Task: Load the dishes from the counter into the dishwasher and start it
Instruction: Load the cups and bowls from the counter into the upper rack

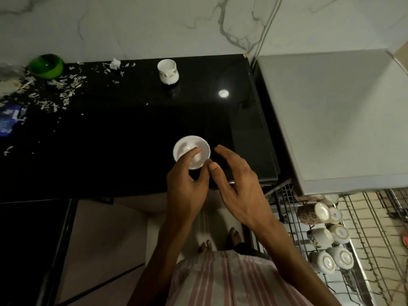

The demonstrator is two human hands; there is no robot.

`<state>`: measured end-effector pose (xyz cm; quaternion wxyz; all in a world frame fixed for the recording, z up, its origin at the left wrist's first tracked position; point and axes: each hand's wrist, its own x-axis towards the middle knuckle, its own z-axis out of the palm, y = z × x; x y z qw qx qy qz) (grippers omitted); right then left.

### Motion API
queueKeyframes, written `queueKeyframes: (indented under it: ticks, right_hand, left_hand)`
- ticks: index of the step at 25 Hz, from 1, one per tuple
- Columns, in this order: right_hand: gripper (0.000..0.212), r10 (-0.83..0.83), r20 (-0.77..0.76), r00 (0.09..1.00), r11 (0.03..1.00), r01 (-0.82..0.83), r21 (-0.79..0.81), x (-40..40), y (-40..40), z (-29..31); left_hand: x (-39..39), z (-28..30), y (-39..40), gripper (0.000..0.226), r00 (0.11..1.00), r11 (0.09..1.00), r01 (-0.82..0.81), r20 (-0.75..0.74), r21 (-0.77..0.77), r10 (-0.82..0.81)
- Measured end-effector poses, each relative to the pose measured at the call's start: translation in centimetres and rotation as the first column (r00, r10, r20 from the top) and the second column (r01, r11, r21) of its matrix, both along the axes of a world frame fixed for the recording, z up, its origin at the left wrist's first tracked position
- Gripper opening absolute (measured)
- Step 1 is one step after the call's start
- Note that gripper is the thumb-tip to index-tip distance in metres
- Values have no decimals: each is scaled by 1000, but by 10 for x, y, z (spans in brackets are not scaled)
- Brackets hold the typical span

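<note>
Bowl (191, 151), small and white, sits upright on the black counter (132, 133) close to its front edge, and that's the piece in play. Left hand (186, 188) is on it: fingers curled over the near rim, one fingertip dipping inside, thumb against the near side. It reads as a pinch on the rim, though the underside of that grip is hidden. Right hand (238, 188) hovers just right of the bowl, fingers spread and loose, holding nothing, thumb almost touching the left thumb.

My call: this is the pick-up. A rim pinch on glazed china is slippery, so bringing the free hand under or around the far side before lifting looks wise, then carrying it level to the rack (357, 235).

That rack is pulled out to the right of the bowl and lower, beneath the grey dishwasher top (331, 120). Several cups (324, 237) already lie in it, bottoms showing, packed close together, so the bowl likely needs an open stretch of wire beside them. The counter's right corner stands between bowl and rack; the path should swing around it.

Well behind the bowl a patterned cup (168, 71) waits upright. Far left of the bowl: a green bowl (46, 66), scattered pale scraps (64, 89), a blue wrapper (10, 120).
</note>
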<state>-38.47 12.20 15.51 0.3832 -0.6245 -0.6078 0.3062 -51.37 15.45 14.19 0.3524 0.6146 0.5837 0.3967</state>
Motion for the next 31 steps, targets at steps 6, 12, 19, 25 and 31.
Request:
queueKeyframes:
  ticks: [6,12,19,25,31]
  right_hand:
    - [47,117,14,993,993,-117,14,7,42,4]
    - [54,252,25,967,967,-250,-56,14,84,5]
    - [63,399,53,916,917,-397,-32,-23,123,3]
    - [62,431,94,897,901,-433,0,-85,174,-2]
    - [54,457,215,863,885,-466,-14,-168,240,-5]
  left_hand:
    - [9,9,21,49,991,990,-134,-21,-45,133]
    - [13,16,45,61,967,964,-255,8,-75,256]
    - [-20,12,63,43,914,910,-397,38,-119,404]
    - [-86,10,101,36,906,904,-417,42,-97,422]
    - [-174,3,173,39,898,893,-440,-58,-99,436]
